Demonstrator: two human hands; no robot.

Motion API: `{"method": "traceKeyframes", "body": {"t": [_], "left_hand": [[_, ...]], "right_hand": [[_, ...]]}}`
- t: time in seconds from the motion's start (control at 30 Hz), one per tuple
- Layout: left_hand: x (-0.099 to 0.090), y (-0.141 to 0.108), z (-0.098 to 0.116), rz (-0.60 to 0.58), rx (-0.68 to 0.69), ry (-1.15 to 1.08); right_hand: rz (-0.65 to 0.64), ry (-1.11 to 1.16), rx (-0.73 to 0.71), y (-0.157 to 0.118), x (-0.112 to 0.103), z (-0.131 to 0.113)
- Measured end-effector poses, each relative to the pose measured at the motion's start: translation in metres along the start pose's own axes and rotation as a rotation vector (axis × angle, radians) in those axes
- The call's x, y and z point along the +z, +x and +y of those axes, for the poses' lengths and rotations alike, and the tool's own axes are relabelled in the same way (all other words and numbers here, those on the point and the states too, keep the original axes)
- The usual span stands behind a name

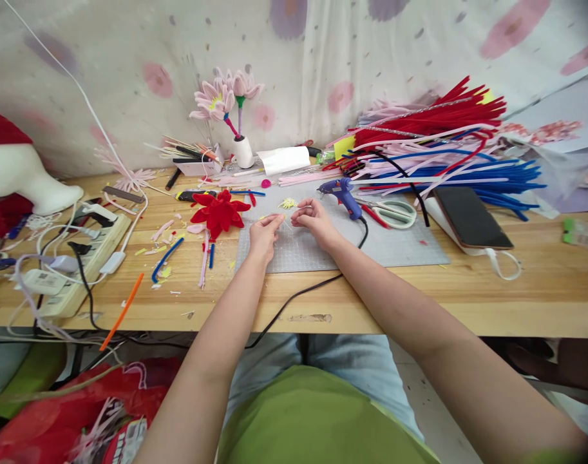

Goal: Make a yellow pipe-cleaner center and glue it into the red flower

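My left hand (265, 237) is over the grey cutting mat (303, 259), its thumb and fingers pinched together. Facing it, my right hand (317, 223) has its fingers curled in toward the thumb. Thin pale strands show faintly between the fingertips, too fine to name. Just beyond my hands lies a small bunch of yellow bits (288, 203). A red pipe-cleaner flower (219, 214) rests left of my left hand. To the right of my right hand are a blue glue gun (341, 193) with a black cord and pale-handled scissors (395, 213).
Pipe-cleaner bundles (429, 122) are heaped at the back right, near a phone (472, 217). Pink flowers stand in a white holder (243, 152). A crowded power strip (88, 267) sits left, and the glue gun's cord (294, 298) crosses the front edge.
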State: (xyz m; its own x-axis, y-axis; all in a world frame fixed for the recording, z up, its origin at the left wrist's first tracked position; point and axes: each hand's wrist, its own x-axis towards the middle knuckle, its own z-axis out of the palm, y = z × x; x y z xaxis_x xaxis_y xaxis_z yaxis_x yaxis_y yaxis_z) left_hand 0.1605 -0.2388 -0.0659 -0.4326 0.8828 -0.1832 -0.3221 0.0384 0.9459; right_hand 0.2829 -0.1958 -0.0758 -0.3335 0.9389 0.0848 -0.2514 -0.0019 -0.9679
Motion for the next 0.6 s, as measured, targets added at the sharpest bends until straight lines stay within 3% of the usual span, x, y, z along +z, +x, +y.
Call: {"method": "traceKeyframes", "body": {"t": [0.2,0.3,0.37,0.43,0.5,0.57,0.6], "left_hand": [[-0.001,-0.001,0.002,-0.012,-0.023,-0.022],[-0.003,-0.002,0.003,-0.034,-0.023,-0.034],[-0.004,-0.002,0.004,-0.058,-0.023,-0.038],[-0.005,-0.001,0.004,-0.079,-0.034,-0.041],[-0.006,0.0,0.004,-0.087,-0.045,-0.048],[-0.005,0.0,0.003,-0.085,-0.044,-0.054],[-0.005,0.0,0.003,-0.082,-0.037,-0.052]], "right_hand": [[-0.136,-0.21,0.058,0.002,-0.021,-0.03],[-0.311,-0.432,0.163,-0.003,-0.053,-0.056],[-0.355,-0.543,0.229,-0.006,-0.08,-0.071],[-0.222,-0.703,0.213,-0.009,-0.105,-0.078],[0.101,-0.943,0.176,-0.008,-0.12,-0.078],[0.361,-1.061,0.062,-0.002,-0.124,-0.07],[0.42,-1.071,-0.021,0.003,-0.123,-0.064]]}}
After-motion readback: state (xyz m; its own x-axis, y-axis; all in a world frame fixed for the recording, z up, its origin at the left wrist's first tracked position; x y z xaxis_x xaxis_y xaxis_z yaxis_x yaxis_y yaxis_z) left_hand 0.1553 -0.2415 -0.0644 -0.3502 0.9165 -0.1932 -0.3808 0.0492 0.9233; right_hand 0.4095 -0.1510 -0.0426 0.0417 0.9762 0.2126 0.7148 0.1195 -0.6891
